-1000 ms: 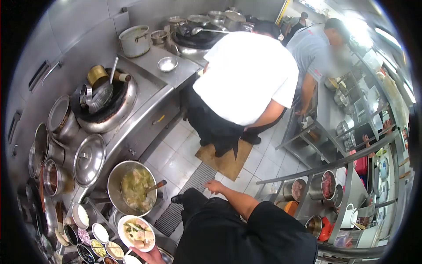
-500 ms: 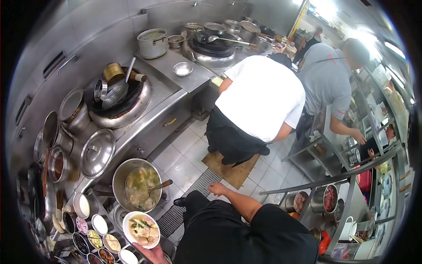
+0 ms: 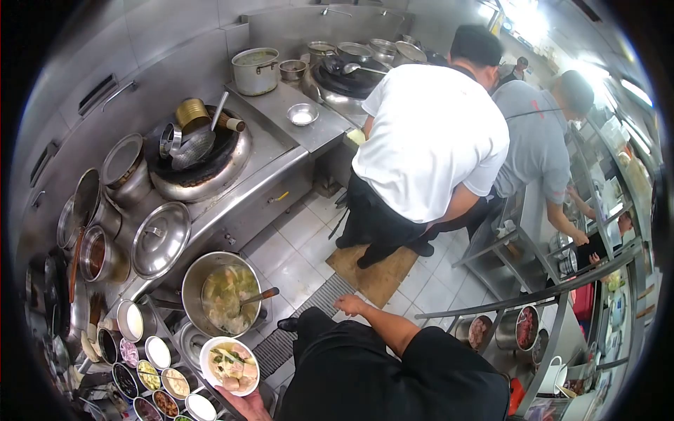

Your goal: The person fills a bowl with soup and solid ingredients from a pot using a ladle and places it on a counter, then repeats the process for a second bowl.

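At the bottom left, my left hand point(image 3: 244, 403) holds a white bowl point(image 3: 229, 366) of food with pale chunks and green pieces. My right hand point(image 3: 349, 304) hangs over the floor in front of my body, its fingers curled, and whether it holds anything is too small to make out. Just beyond the bowl is a big steel pot point(image 3: 205, 274) of broth with greens and pieces, a wooden-handled ladle point(image 3: 261, 296) resting in it. Several small containers of ingredients point(image 3: 149, 375) sit left of the bowl.
A person in a white shirt point(image 3: 437, 133) bends on a brown mat point(image 3: 382, 272); a person in grey point(image 3: 537, 126) reaches toward the right shelves. A wok point(image 3: 200, 165) with a strainer and a steel lid point(image 3: 161, 240) lie left. A rail point(image 3: 533, 289) curves at right.
The person in white has raised their head and shifted right. The person in grey reaches lower toward the shelves. The view has turned, while my left hand still holds the bowl.
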`<act>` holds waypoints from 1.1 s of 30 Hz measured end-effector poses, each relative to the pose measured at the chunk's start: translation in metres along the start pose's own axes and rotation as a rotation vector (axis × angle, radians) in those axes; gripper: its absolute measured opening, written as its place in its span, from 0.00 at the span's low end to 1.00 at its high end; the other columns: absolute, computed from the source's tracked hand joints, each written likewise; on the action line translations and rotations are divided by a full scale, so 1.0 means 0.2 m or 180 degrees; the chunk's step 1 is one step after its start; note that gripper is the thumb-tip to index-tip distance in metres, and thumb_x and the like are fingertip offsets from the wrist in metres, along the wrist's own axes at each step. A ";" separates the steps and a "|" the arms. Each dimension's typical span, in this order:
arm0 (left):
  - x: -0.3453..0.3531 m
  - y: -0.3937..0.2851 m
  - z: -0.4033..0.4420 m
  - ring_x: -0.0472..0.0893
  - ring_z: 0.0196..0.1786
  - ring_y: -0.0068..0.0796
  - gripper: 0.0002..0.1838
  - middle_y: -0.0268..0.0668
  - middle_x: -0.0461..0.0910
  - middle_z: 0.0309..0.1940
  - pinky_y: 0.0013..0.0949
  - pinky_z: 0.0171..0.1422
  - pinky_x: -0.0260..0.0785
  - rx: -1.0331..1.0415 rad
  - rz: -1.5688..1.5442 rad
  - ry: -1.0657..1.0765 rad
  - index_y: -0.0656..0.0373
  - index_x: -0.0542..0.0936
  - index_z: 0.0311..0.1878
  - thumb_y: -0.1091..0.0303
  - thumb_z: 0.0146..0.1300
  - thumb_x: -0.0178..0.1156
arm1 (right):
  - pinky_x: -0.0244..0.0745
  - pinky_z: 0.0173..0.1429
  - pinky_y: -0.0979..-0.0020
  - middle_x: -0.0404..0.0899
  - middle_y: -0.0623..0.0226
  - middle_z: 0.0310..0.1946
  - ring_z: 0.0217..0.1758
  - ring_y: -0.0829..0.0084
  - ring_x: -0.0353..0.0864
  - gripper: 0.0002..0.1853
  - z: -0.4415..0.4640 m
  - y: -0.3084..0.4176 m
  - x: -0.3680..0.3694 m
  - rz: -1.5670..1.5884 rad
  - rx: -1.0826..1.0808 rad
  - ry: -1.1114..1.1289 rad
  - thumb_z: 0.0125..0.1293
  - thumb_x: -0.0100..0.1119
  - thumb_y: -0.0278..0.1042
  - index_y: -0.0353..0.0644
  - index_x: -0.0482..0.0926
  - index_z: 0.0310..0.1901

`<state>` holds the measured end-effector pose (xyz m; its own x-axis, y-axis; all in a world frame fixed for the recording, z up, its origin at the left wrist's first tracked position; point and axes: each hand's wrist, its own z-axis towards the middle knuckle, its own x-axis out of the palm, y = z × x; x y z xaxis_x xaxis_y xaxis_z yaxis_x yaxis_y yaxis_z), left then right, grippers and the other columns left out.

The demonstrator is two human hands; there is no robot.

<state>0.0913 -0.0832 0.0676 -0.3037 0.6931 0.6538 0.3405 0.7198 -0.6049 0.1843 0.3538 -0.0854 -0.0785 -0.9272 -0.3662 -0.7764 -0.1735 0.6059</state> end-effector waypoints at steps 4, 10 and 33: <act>-0.04 -0.01 0.03 0.71 0.71 0.44 0.42 0.40 0.64 0.74 0.51 0.65 0.75 -0.0251 -0.0156 0.0030 0.49 0.57 0.78 0.34 0.70 0.51 | 0.82 0.30 0.64 0.83 0.61 0.29 0.28 0.67 0.84 0.26 -0.01 0.02 -0.01 -0.0022 0.0069 -0.0007 0.64 0.58 0.57 0.42 0.84 0.50; 0.15 -0.03 -0.07 0.71 0.71 0.43 0.40 0.41 0.64 0.74 0.49 0.68 0.73 0.0118 0.0164 0.0161 0.53 0.57 0.77 0.36 0.72 0.49 | 0.84 0.38 0.63 0.85 0.61 0.39 0.36 0.66 0.87 0.28 -0.02 0.12 -0.07 -0.0106 0.0257 0.0102 0.65 0.59 0.57 0.43 0.81 0.57; 0.09 0.11 -0.41 0.81 0.60 0.34 0.31 0.44 0.79 0.60 0.37 0.64 0.76 0.1039 -0.1087 -0.1395 0.65 0.70 0.66 0.45 0.77 0.47 | 0.77 0.62 0.62 0.78 0.61 0.60 0.60 0.70 0.79 0.33 -0.50 1.81 0.92 -0.0981 -0.1070 0.3663 0.78 0.45 0.59 0.37 0.68 0.69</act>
<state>0.1658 -0.0577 0.1038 -0.7061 0.3245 0.6294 -0.1072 0.8296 -0.5479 -0.0484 0.0873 0.1380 0.8060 -0.5552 0.2051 -0.4527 -0.3550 0.8180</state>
